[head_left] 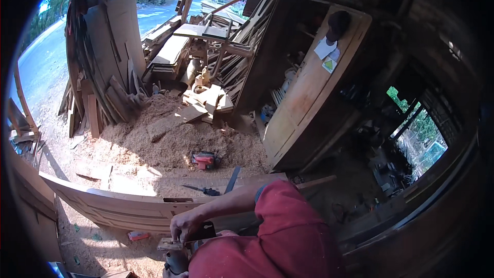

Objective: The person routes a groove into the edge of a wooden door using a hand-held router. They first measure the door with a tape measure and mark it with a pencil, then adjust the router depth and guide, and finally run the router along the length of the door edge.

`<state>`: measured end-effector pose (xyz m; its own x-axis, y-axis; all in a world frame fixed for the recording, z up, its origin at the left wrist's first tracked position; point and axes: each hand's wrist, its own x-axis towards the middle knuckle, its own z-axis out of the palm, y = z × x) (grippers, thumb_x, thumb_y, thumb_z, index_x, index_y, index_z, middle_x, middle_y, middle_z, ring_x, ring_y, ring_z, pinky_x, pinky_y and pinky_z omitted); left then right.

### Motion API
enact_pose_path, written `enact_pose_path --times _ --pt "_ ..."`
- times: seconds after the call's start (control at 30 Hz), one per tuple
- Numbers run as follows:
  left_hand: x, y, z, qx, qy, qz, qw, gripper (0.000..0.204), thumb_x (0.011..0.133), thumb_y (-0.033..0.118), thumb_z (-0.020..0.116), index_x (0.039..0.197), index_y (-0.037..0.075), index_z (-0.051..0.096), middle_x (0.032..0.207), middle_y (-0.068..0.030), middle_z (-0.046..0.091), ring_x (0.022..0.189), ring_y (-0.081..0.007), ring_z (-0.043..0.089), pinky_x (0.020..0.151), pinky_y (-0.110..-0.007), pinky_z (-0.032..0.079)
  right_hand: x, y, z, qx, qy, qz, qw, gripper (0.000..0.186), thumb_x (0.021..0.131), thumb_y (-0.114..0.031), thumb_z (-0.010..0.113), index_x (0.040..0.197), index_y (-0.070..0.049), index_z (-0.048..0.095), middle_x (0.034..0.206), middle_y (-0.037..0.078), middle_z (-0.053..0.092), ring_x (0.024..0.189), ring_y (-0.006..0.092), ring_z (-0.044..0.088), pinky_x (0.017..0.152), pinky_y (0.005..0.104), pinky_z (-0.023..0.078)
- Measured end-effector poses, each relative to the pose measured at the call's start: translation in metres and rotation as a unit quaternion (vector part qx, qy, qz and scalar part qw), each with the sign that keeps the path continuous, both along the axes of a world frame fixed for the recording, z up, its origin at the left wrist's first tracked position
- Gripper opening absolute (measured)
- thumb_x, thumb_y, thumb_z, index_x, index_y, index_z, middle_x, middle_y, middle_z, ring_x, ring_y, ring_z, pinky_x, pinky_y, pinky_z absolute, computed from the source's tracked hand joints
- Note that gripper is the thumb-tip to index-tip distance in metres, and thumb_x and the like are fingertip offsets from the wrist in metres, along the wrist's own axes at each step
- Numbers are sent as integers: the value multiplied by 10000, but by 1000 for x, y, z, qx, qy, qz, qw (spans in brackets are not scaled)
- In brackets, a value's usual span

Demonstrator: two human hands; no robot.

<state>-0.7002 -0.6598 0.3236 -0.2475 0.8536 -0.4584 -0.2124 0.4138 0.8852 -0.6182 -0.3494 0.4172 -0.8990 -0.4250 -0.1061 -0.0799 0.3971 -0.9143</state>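
From the red sleeve, my right forearm reaches across to the left. My right hand (186,223), its fingers bent downward and closed, is at a small light-brown wooden piece (170,244). Whether the fingers grip this piece or something beneath is hidden. A dark flat plate (205,230) with a hole sits beside the hand. Just below is a rounded dark grey tool body (177,261). My left hand (176,274) shows only slightly at the lower edge under that grey body, its fingers mostly hidden. A long panelled wooden door (139,207) stands on edge just beyond my hands.
Beyond the door, a red power tool (205,160) rests on sawdust (159,134). A drill-like tool (208,191) and a dark flat bar (232,179) lie nearer. Wood offcuts (208,102) and leaning boards (110,36) stand behind. At right leans a wooden door panel (303,90). A red object (138,236) lies left.
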Motion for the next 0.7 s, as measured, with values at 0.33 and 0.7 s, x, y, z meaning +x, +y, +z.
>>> enact_pose_path --times 0.33,0.7 --pt "-25 19 -25 -9 11 -82 997 387 762 356 762 833 -2 636 695 -121 624 576 -221 602 531 -346 477 22 5 -9 7 -7 -112 994 296 749 -227 802 988 -56 768 826 99 751 731 150 681 653 336 500" --pt "-38 2 -91 -6 55 -128 990 493 829 458 713 638 11 632 495 -136 570 381 -244 545 357 -345 422 14 3 -4 23 70 -60 995 355 711 -225 792 1003 -29 746 879 164 702 861 286 660 760 397 497"
